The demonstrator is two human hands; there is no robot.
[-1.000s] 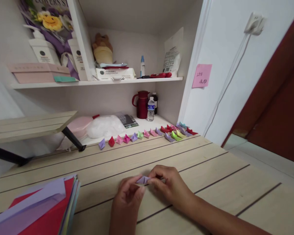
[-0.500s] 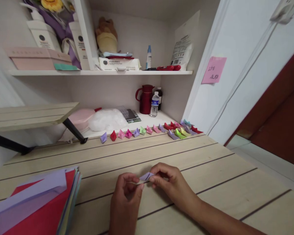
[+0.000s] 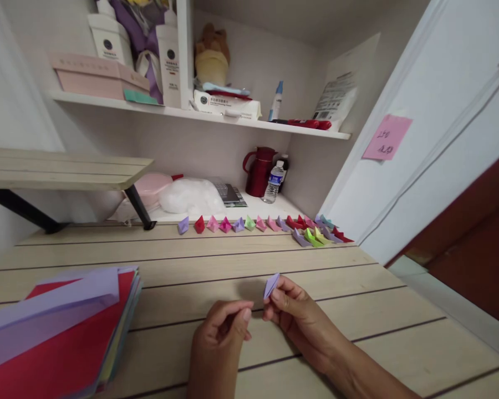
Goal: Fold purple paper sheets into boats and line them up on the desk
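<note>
A small folded piece of purple paper (image 3: 271,285), pointed at its upper end, is pinched between the thumb and forefinger of my right hand (image 3: 301,316). It is held up above the table, tilted. Just left of it, my left hand (image 3: 224,338) is curled, with thumb and forefinger tips close together and nothing visible between them. It does not touch the paper. Beyond both hands, a row of small folded paper boats (image 3: 238,224) in several colours runs along the table's back edge. More boats (image 3: 315,237) cluster at the row's right end.
Coloured paper sheets (image 3: 62,343) lie stacked at the left, a folded purple one on top. Behind them stands a small wooden riser (image 3: 66,169) on black legs. A red jug (image 3: 259,173) and a water bottle (image 3: 273,183) stand at the back, under a loaded shelf (image 3: 216,117).
My left hand has let go of the purple paper and sits apart from it. My right hand has raised and turned the paper upright. The camera view has shifted and tilted.
</note>
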